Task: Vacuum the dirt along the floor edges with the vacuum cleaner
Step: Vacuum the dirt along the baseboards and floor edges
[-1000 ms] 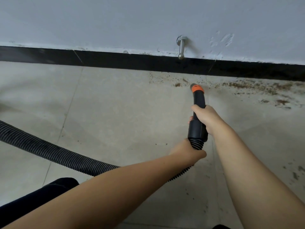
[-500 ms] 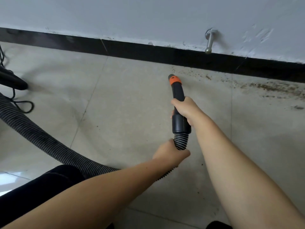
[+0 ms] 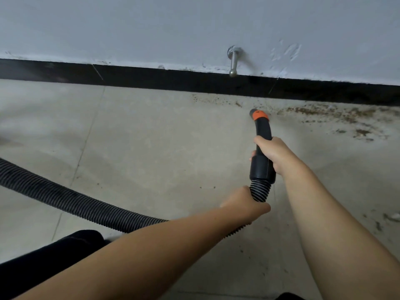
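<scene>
Both hands held the vacuum: the left hand (image 3: 245, 204) curled round the ribbed hose (image 3: 65, 200), and just beyond it the right hand (image 3: 273, 153) gripped the black nozzle handle (image 3: 263, 148). Ahead, its orange tip (image 3: 259, 115) sat beside brown dirt (image 3: 324, 113) scattered along the black skirting (image 3: 151, 77), under a metal doorstop (image 3: 233, 61).

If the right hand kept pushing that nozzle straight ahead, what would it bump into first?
Probably the black skirting board, past scattered dirt; the right hand aims the nozzle there, though depth is unclear.
</scene>
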`<state>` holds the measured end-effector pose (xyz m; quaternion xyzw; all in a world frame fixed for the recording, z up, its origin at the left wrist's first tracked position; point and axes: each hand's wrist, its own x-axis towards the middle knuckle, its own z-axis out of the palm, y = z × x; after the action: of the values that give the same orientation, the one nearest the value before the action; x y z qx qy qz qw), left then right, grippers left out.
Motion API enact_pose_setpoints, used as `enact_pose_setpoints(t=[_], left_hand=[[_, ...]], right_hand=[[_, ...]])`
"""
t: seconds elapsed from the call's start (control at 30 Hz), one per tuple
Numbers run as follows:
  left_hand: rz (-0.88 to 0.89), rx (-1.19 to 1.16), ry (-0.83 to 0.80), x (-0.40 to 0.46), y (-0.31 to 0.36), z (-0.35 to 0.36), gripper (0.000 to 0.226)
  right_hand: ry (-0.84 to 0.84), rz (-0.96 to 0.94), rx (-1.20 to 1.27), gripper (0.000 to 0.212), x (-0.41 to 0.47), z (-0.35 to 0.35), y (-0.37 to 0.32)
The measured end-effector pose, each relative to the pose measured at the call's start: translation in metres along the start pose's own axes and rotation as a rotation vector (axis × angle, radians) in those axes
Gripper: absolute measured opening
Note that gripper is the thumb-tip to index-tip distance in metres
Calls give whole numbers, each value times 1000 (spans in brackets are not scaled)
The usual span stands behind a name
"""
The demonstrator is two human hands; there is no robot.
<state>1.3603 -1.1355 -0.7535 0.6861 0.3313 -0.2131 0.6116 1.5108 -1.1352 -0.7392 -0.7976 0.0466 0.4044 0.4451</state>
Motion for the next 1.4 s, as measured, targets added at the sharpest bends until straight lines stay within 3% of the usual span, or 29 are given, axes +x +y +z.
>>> enact_pose_setpoints(t=[0.2, 0.57, 0.8, 0.93, 1.4], left_hand=[[-5, -20, 44, 16, 9, -3, 13], [-67, -108, 177, 3, -29, -30, 16], [-46, -42, 106, 9, -11, -23, 24], [-33, -71, 90, 13, -3, -17, 15], [-112, -168, 305, -8, -48, -85, 16]], right_hand=[[-20, -12, -76, 10, 8, -1, -17], [-156, -123, -173, 13, 5, 71, -21], [-82, -67, -128, 9, 8, 39, -23], [-90, -50, -132, 11, 11, 29, -25], [-297, -187, -259, 17, 3, 144, -48]])
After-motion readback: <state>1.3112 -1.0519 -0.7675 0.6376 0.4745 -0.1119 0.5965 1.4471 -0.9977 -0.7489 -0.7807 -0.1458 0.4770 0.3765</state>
